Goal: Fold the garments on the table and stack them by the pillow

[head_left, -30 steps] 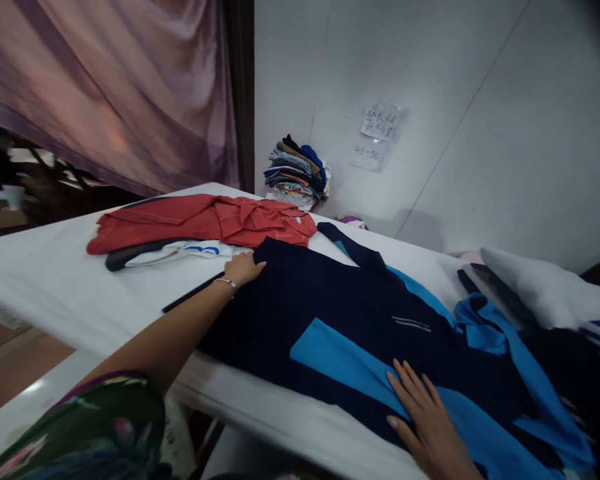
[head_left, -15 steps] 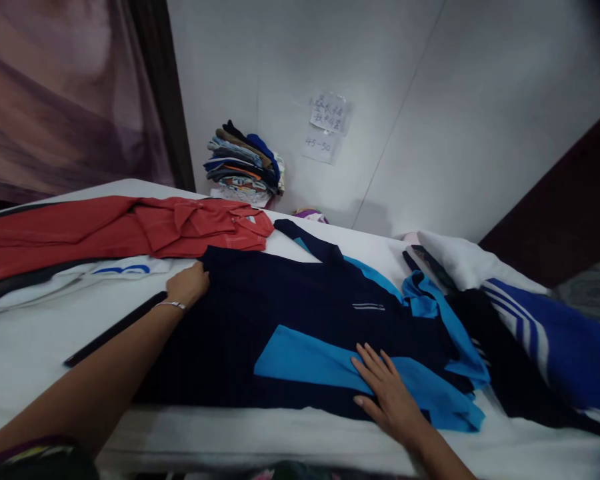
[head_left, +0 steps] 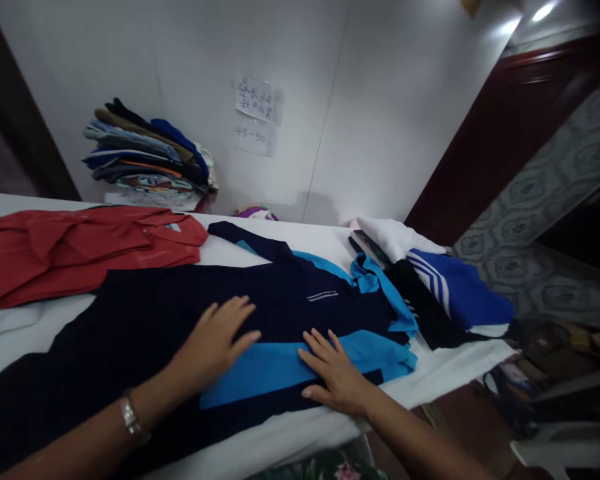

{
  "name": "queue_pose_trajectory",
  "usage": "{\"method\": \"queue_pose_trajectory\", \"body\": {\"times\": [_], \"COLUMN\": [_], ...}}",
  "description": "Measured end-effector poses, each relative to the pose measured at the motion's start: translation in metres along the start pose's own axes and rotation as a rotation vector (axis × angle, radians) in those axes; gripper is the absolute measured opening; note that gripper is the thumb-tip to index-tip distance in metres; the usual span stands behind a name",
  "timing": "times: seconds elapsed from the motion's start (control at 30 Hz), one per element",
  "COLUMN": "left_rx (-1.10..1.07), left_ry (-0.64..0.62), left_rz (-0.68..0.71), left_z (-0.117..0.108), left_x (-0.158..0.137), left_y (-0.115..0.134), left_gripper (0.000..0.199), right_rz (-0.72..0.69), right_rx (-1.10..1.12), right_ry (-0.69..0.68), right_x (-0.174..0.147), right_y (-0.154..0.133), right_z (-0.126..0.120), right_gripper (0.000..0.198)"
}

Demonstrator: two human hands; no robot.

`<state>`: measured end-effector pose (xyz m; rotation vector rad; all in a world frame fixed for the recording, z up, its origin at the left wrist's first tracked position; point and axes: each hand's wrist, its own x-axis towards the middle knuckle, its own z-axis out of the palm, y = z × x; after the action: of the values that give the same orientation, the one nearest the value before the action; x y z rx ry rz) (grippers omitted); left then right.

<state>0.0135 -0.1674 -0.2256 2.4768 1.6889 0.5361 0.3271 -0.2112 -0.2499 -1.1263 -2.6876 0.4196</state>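
A navy long-sleeved shirt with bright blue panels is spread out across the white-covered table. My left hand, a silver watch-like band on its wrist, is over the shirt's middle, fingers apart; whether it touches the cloth I cannot tell. Resting flat on the blue sleeve panel is my right hand, its fingers spread. The other sleeve stretches toward the table's far edge.
A red shirt lies at the left. Folded clothes are stacked by the wall. On the right lie a black garment, a blue one with white stripes and a white cloth. Handwritten paper notes hang on the wall.
My left hand has left the shirt's edge at the left and moved right over its middle, opening. My right hand stays on the blue panel. The view has turned to the right.
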Motion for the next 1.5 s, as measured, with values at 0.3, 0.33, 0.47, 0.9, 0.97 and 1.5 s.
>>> {"method": "queue_pose_trajectory", "body": {"times": [0.3,0.33,0.47,0.9,0.97,1.5], "left_rx": [0.026,0.028,0.035,0.006,0.001,-0.187], "left_ry": [-0.141,-0.148,-0.152,-0.084,-0.087,-0.211], "left_rz": [0.171,0.172,0.164,0.192,0.193,0.097], "left_z": [0.059,0.059,0.062,0.059,0.058,0.038], "left_x": [-0.019,-0.018,-0.016,-0.023,-0.024,-0.028], "left_y": [0.006,0.005,0.006,0.011,0.011,0.025], "left_gripper": [0.064,0.064,0.065,0.063,0.063,0.064], "right_rz": [0.147,0.217,0.443,0.484,0.422,0.416], "right_rx": [-0.125,-0.167,-0.253,-0.107,-0.073,0.279], "right_ry": [0.126,0.166,0.179,0.140,0.153,0.369], "right_x": [-0.021,-0.027,-0.043,-0.020,-0.004,0.234], "right_y": [0.025,0.034,0.066,0.073,0.066,0.107], "right_z": [-0.016,-0.021,-0.027,-0.031,-0.034,-0.076], "right_gripper": [0.062,0.060,0.058,0.061,0.061,0.043]}}
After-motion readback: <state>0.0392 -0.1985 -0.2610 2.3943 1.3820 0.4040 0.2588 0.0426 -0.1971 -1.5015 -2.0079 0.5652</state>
